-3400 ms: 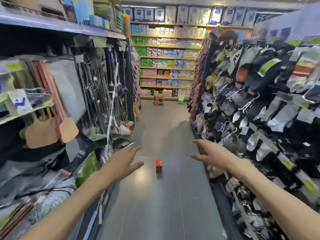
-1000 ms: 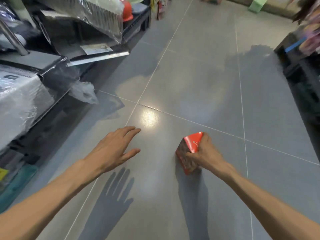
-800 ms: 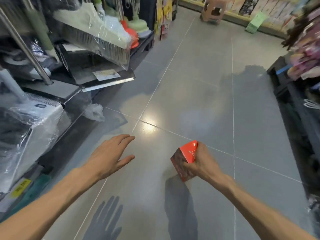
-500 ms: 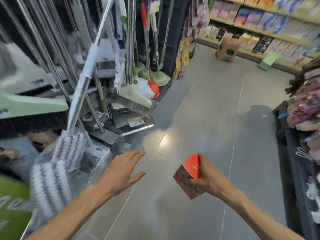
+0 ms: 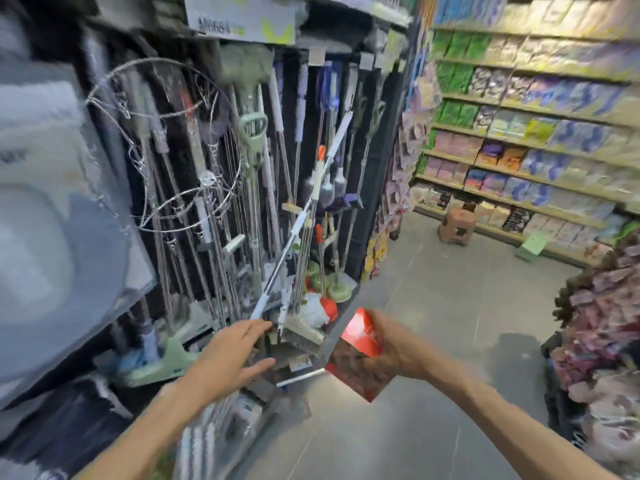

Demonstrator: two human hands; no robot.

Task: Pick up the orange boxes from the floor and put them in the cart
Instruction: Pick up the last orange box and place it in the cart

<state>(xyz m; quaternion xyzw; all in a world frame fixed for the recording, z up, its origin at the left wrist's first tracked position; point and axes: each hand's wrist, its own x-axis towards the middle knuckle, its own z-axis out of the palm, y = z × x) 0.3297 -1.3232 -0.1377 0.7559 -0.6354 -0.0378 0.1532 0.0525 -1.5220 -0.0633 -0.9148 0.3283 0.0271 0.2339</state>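
1. Lifted clear of the grey tiled floor (image 5: 433,299) — small orange-red cardboard box (image 5: 358,355), a second ago tipped on the tiles, now carried in the air and tilted corner-down.
2. Clasped by the right hand (image 5: 391,351), fingers and thumb curled round the far side; bright glossy top face catching the light, darker printed side face turned toward the camera.
3. Held out empty beside it, well apart from the box: left hand (image 5: 230,355), fingers straight and spread wide, much as in the moments before.
4. Risen with the box, the view too — from bare tiles a second ago to the rack of hanging mops and brooms (image 5: 277,188), with steel poles, pale green plastic heads and a wire hoop hanger.
5. Meaning for the task, by judgement: pick-up done for this box, carry and drop still ahead. No cart in sight, so no telling where it stands.
6. Box edges sharp and flat, walls apparently stiff card — likely light and easy in one hand, though a glossy skin could slip under a loose hold.
7. Beyond, blurred: long back shelves of soft packets in purple, green and blue (image 5: 526,140), a brown plastic stool (image 5: 457,225) on the floor before them, a dark rack of hanging goods (image 5: 602,306) at right.
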